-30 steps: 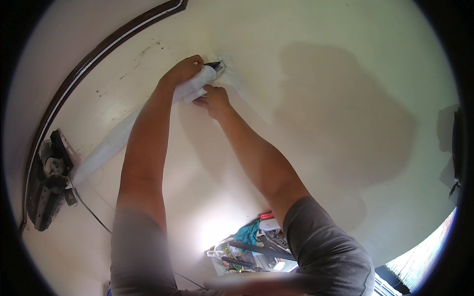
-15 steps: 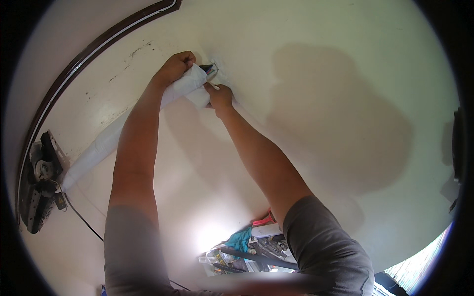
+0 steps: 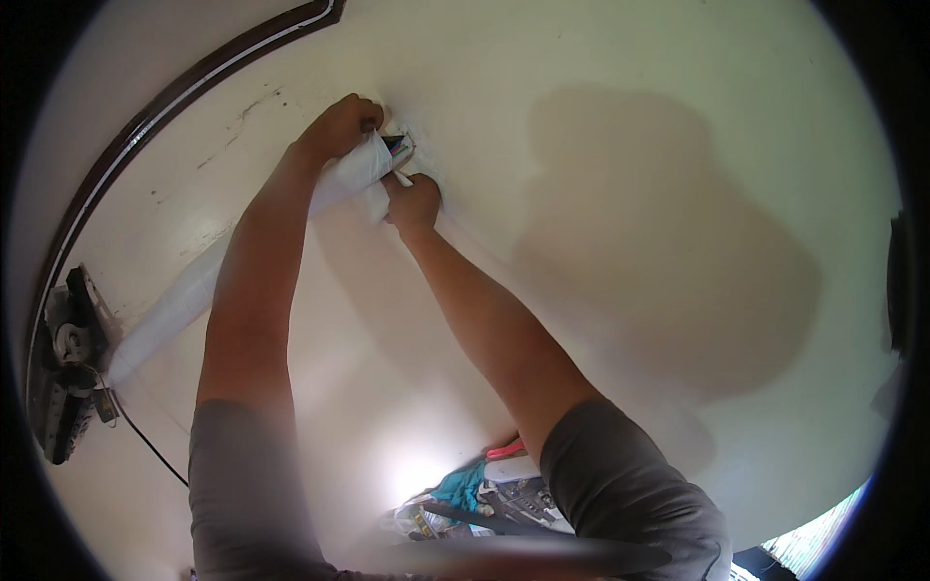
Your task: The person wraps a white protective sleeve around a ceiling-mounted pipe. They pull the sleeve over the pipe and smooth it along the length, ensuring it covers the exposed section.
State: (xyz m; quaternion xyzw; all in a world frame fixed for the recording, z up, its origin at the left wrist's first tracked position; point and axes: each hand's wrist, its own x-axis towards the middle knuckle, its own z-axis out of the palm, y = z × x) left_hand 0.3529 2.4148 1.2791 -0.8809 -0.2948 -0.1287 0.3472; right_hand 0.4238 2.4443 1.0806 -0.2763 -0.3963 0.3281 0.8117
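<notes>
A long pipe bundle (image 3: pixel 174 305), wrapped in white tape, slants up along the wall to a hole. At its upper end dark and coloured lines (image 3: pixel 396 145) show out of the wrap. My left hand (image 3: pixel 344 126) is closed in a pinch on the upper edge of the white wrapping tape (image 3: pixel 363 163). Just below that end, my right hand (image 3: pixel 417 201) is closed on the roll of white wrapping tape (image 3: pixel 377 201), which is partly hidden by the fingers and the bundle.
Rough patches surround the wall hole (image 3: pixel 418 136). At the left, a dark opened unit (image 3: pixel 73 353) with a black cable (image 3: pixel 150 445) joins the bundle's lower end. Below lies a container of tools with a teal cloth (image 3: pixel 463 486). A dark trim (image 3: pixel 145 136) curves along the upper left.
My right hand has turned and moved slightly left and down around the tape roll, which shows less now. My left hand keeps its pinch. The whole view has shifted a little.
</notes>
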